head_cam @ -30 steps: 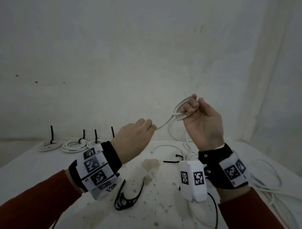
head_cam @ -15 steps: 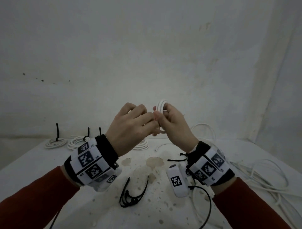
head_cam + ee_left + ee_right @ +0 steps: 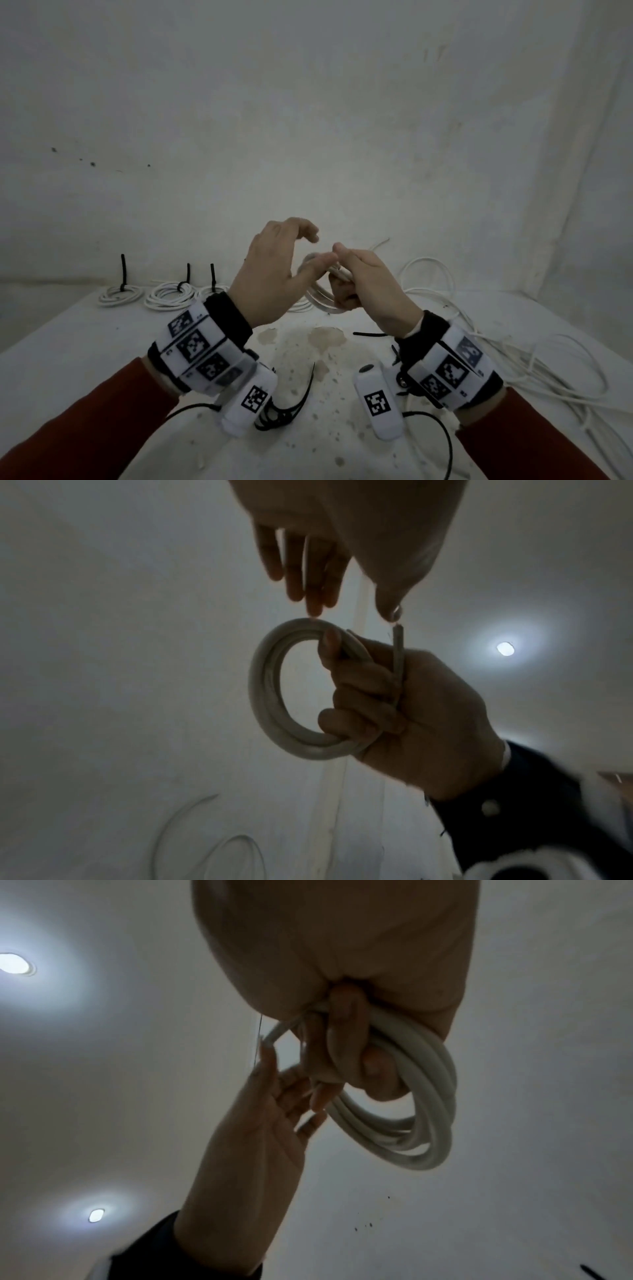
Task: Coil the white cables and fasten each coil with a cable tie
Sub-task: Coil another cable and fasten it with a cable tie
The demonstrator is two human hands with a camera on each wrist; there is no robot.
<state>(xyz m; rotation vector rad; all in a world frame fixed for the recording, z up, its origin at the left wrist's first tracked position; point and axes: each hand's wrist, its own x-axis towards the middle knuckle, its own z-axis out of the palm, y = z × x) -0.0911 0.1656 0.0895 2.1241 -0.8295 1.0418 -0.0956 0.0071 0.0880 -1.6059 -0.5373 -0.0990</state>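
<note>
Fingers (image 3: 359, 685) of the right hand (image 3: 373, 284) curl through and around a small white cable coil (image 3: 270, 696), gripping one side of it, with the thumb lying along the top. Fingers of the left hand (image 3: 274, 274) are straight and loosely spread; one fingertip touches the top of the coil, and the thumb tip sits just beside the cable's free end (image 3: 398, 653), which sticks up out of the right fist. Both hands are raised above the middle of the scene.

From largest to smallest: a white table (image 3: 85, 342), stained near its centre, fills the lower scene, with pale walls behind it. On its right side lies a loose tangle of uncoiled white cables (image 3: 534, 363). At the far left, a row of finished coils (image 3: 171, 294) lies flat, each with a black tie standing upright from it. Both wrists wear white bands printed with black square markers, over red sleeves. On the near table, under the left wrist, lies a bundle of black cable ties (image 3: 291, 407). One more black tie (image 3: 371, 333) lies just left of the right wrist.
</note>
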